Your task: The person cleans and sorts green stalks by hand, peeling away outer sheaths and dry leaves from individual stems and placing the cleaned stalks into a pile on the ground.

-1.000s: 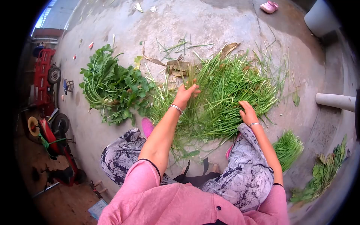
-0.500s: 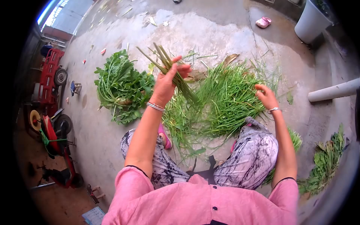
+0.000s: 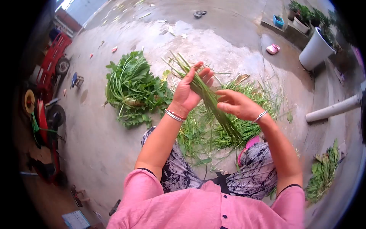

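Note:
My left hand (image 3: 189, 92) holds a bunch of long, thin green chives (image 3: 218, 112), thumb across the stalks and fingers behind them. Their pale stem ends point up and away, and the leaf ends hang down toward my right knee. Close to the bunch's right side is my right hand (image 3: 241, 104), fingers bent and parted from the thumb; whether the fingertips touch the stalks I cannot make out. Under both hands a loose pile of chives (image 3: 263, 95) spreads over the concrete, partly hidden by my right hand. Broad-leaved greens (image 3: 131, 82) lie heaped to the left.
A wilted leafy bundle (image 3: 322, 173) rests at the right, below a white pipe (image 3: 331, 108). Beyond are a pink clog (image 3: 273, 49), a tall white planter (image 3: 315, 49) and a small blue pot (image 3: 278, 21). Leftward stand a little stool (image 3: 77, 80) and a red cart (image 3: 51, 63).
My left hand has brought the chives rightward and slightly down. My right hand has come in from the right, from beside the pile to the bunch. The view has shifted.

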Motion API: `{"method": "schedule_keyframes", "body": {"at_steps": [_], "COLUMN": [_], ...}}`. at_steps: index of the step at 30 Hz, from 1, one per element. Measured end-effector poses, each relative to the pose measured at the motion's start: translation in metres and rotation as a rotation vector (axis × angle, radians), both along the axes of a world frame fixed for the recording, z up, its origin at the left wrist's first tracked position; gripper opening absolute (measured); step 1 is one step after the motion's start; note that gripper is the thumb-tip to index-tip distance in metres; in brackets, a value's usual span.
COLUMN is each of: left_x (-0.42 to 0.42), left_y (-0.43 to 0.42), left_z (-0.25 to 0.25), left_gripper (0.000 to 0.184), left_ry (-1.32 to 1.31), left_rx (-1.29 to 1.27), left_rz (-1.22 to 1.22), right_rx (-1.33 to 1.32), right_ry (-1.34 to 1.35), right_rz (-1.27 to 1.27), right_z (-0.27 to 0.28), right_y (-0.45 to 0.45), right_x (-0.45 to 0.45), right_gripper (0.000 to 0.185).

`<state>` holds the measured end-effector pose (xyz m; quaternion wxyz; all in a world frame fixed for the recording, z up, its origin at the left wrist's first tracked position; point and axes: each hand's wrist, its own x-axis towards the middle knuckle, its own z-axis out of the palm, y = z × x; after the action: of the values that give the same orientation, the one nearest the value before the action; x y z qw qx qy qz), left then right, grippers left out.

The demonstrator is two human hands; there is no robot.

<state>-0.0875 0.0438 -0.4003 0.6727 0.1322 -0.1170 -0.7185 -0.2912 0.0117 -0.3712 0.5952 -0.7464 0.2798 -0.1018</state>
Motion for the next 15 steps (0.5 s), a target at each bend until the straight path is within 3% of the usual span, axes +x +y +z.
{"method": "schedule_keyframes", "body": {"at_steps": [4, 6, 8, 11, 14, 15], "left_x": [0.012, 0.013, 0.016, 0.015, 0.018, 0.016], "left_y": [0.005, 0.010, 0.011, 0.016, 0.014, 0.015], "left_z": [-0.002, 0.005, 0.002, 0.003, -0.009, -0.005], "left_gripper": [0.036, 0.045, 0.055, 0.055, 0.052, 0.047], "left_ry": [-0.060, -0.059, -0.077, -0.512, -0.707, -0.620], "left_rx": [0.033, 0.053, 0.029, 0.052, -0.010, 0.034], "left_rz": [0.034, -0.003, -0.014, 0.002, 0.021, 0.016], "right_rx": [0.133, 0.142, 0.130, 0.287, 0.247, 0.191], "right_ry": [-0.048, -0.100, -0.138, -0.266, -0.335, -0.353], "right_rz": [-0.032, -0.156, -0.126, -0.201, -0.285, -0.266], "right_z": [-0.033, -0.043, -0.046, -0.037, -0.030, -0.035], "right_y": [0.014, 0.013, 0.009, 0.007, 0.007, 0.004], "right_x": [0.032, 0.038, 0.043, 0.053, 0.064, 0.066], "right_gripper": [0.052, 0.049, 0.043, 0.035, 0.034, 0.035]}}
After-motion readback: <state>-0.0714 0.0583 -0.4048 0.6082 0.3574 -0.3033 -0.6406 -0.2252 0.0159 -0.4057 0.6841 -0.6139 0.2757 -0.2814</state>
